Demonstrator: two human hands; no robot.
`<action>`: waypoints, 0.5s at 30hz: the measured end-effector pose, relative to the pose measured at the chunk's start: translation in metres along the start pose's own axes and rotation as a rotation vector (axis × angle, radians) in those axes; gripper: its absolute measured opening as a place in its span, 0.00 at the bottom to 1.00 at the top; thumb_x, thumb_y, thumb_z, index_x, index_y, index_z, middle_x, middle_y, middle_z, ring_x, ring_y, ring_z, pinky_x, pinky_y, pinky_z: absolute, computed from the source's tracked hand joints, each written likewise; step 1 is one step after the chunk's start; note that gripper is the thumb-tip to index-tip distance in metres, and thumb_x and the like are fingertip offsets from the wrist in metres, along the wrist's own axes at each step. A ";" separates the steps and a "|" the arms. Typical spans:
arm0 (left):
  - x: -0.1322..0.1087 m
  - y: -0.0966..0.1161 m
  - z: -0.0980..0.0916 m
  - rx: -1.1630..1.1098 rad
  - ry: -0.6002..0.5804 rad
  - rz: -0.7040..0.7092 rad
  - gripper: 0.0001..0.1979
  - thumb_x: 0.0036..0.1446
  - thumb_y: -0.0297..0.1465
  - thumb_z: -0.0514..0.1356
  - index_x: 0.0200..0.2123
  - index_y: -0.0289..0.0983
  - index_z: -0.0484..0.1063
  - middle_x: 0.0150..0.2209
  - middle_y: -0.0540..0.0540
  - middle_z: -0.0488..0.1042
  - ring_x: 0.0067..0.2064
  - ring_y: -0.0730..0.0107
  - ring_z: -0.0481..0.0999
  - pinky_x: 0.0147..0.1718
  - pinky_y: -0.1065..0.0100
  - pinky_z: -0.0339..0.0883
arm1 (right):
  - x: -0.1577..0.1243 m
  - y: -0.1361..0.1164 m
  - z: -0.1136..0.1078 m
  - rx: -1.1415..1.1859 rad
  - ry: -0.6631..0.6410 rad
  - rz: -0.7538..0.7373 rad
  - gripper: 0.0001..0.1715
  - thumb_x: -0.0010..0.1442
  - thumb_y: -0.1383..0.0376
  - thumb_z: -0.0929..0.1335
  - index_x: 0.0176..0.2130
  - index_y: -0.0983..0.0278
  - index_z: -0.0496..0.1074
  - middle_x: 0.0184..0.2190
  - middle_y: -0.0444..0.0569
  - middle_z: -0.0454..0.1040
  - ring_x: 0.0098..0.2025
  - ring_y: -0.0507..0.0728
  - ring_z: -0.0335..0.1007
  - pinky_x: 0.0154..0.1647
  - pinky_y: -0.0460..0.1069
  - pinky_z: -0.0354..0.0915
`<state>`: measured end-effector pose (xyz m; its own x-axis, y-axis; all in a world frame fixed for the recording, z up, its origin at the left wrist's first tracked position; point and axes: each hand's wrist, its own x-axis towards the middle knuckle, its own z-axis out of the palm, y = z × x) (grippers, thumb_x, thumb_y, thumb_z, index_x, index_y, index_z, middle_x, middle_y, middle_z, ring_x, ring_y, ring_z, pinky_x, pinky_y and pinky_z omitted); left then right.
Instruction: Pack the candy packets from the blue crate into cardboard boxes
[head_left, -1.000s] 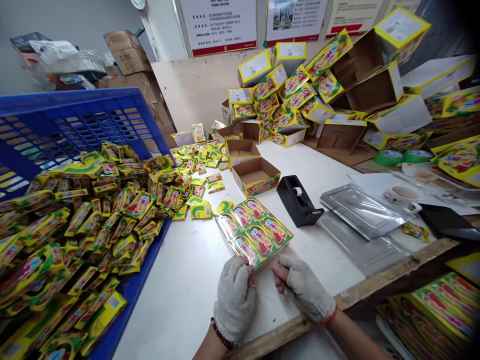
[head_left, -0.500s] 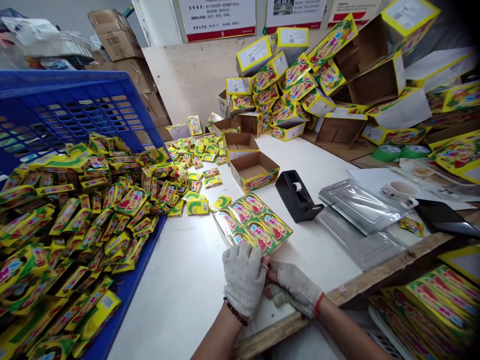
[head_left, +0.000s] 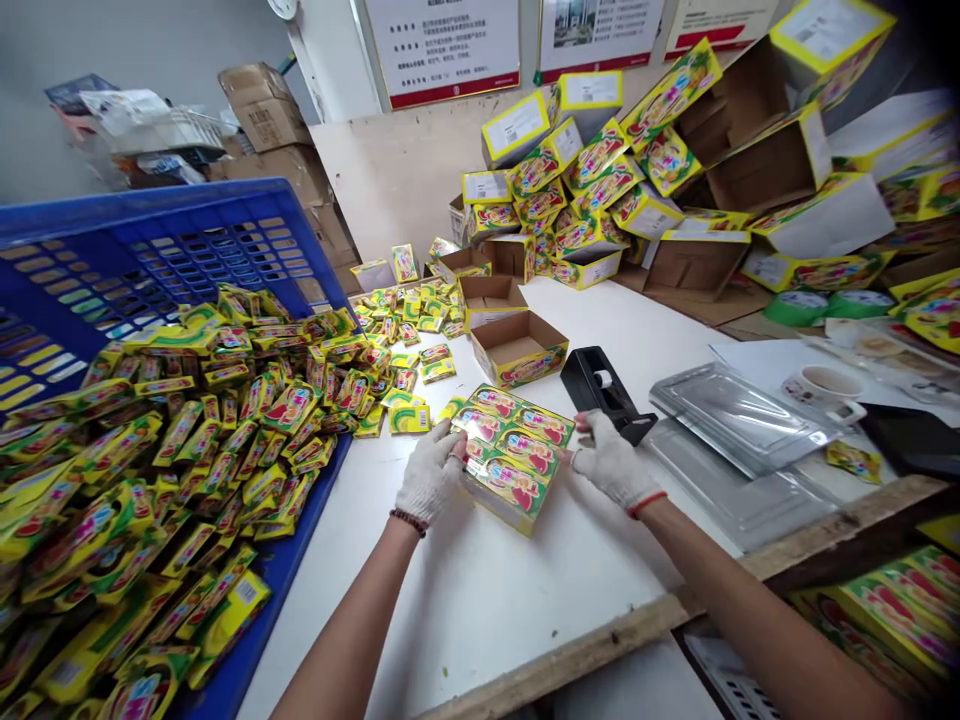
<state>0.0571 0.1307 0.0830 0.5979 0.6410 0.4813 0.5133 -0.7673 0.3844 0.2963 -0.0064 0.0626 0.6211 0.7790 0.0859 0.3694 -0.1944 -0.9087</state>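
Between my two gloved hands is a block of small yellow-green candy boxes (head_left: 517, 450), set side by side under what looks like shiny clear film. My left hand (head_left: 431, 470) grips its left side, thumb near the top edge. On the opposite side, my right hand (head_left: 611, 465) holds the right edge with bent fingers. The block is tilted a little, its front side showing; whether it touches the table I cannot tell. Just behind it lie a few loose small boxes (head_left: 409, 417) and an open display carton (head_left: 519, 350).
A blue crate (head_left: 300, 220) heaped with small boxes (head_left: 247, 420) fills the left. A black tape dispenser (head_left: 604, 390) and clear plastic lids (head_left: 742, 415) lie to the right, with a mug (head_left: 823, 390) beyond. Cartons (head_left: 592, 180) are piled at the back. A wooden edge (head_left: 622, 632) runs in front.
My hands were together at the near edge of the block. They have parted to its two sides and now hold it, and the block has turned.
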 end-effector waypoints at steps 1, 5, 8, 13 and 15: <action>-0.009 -0.005 -0.001 -0.010 -0.024 0.016 0.16 0.66 0.35 0.51 0.38 0.41 0.78 0.46 0.43 0.76 0.51 0.60 0.74 0.47 0.61 0.69 | -0.002 -0.006 -0.002 -0.123 0.011 -0.135 0.29 0.47 0.60 0.73 0.49 0.62 0.66 0.48 0.56 0.73 0.49 0.64 0.72 0.51 0.59 0.68; -0.063 0.000 0.000 0.002 0.008 0.108 0.19 0.59 0.41 0.60 0.51 0.40 0.74 0.57 0.36 0.67 0.56 0.53 0.70 0.51 0.54 0.70 | -0.037 -0.020 0.005 -0.568 -0.217 -0.690 0.33 0.53 0.60 0.72 0.57 0.65 0.68 0.57 0.63 0.69 0.62 0.70 0.60 0.63 0.66 0.55; -0.092 0.013 0.006 0.112 0.123 0.156 0.23 0.56 0.36 0.65 0.55 0.40 0.70 0.57 0.34 0.65 0.55 0.50 0.68 0.49 0.51 0.71 | -0.062 -0.013 0.016 -0.717 -0.306 -0.863 0.36 0.53 0.59 0.72 0.60 0.61 0.67 0.60 0.62 0.67 0.63 0.73 0.57 0.64 0.73 0.47; -0.107 0.015 0.021 0.250 0.225 0.259 0.22 0.55 0.25 0.64 0.54 0.44 0.71 0.50 0.38 0.72 0.50 0.53 0.70 0.48 0.51 0.69 | -0.073 0.003 0.022 -0.761 -0.191 -1.144 0.23 0.59 0.67 0.68 0.55 0.59 0.72 0.56 0.59 0.72 0.58 0.70 0.64 0.59 0.70 0.56; -0.113 0.015 0.027 0.249 0.242 0.343 0.25 0.55 0.22 0.63 0.55 0.43 0.69 0.54 0.37 0.71 0.56 0.50 0.68 0.53 0.48 0.66 | -0.075 0.004 0.021 -0.778 -0.164 -1.196 0.21 0.61 0.69 0.68 0.53 0.57 0.73 0.55 0.55 0.74 0.57 0.69 0.65 0.57 0.69 0.58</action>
<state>0.0137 0.0471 0.0135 0.6133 0.3066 0.7279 0.4611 -0.8872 -0.0148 0.2366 -0.0531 0.0440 -0.3923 0.7527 0.5287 0.9136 0.3856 0.1289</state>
